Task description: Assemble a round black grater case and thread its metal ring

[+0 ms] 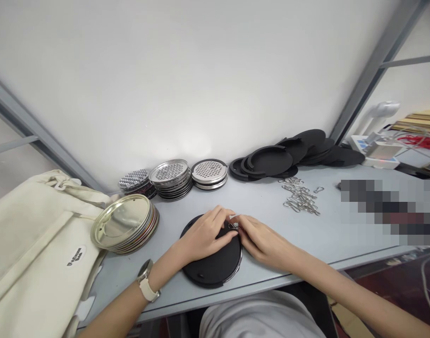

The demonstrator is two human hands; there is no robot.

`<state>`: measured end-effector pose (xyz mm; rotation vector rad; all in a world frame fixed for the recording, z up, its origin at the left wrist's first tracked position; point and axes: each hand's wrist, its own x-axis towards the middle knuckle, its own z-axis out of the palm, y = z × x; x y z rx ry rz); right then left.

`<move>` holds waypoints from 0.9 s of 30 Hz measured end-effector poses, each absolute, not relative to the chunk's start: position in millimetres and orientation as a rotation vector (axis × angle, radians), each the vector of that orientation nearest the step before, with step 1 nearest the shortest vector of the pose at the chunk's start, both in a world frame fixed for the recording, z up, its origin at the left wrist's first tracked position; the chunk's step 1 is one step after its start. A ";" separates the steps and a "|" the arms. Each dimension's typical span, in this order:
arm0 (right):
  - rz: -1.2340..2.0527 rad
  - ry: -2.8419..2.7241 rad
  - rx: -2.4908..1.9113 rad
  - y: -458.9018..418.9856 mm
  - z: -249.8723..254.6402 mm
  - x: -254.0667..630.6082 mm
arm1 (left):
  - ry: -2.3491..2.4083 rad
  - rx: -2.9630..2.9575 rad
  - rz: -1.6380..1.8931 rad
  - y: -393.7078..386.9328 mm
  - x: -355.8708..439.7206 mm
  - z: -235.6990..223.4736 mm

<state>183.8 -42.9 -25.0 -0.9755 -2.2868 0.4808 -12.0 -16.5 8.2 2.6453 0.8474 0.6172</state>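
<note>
A black round disc [213, 267] with a silvery metal rim showing along its right side lies flat near the table's front edge. My left hand [206, 237] rests across the disc, its thumb and fingers closed at the upper right part of the edge. There, a small metal clip [232, 226] shows between the two hands. My right hand [260, 238] pinches this clip from the right, beside the disc's rim. How the clip sits against the disc is hidden by the fingers. Beyond my right hand lies a loose pile of similar metal clips [301, 199].
Stacked round metal plates [125, 220] stand at left beside a cream canvas bag [35, 239]. Along the wall are perforated metal discs [170, 173], more discs with black rims [209, 171], and overlapping black round covers [271, 160]. A white device [380, 152] stands at far right.
</note>
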 end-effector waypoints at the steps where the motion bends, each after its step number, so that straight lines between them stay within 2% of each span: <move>1: 0.475 -2.284 -0.986 -42.8 -25.2 183.8 | 0.847 2.637 0.622 -15.7 -12.3 7.3; 15: 0.413 -2.287 -1.033 -42.7 -24.1 184.6 | 0.825 2.402 0.676 -11.7 -13.8 5.6; 27: 0.262 -2.261 -1.143 -44.3 -20.4 184.1 | 0.858 2.492 0.713 -11.2 -12.4 7.4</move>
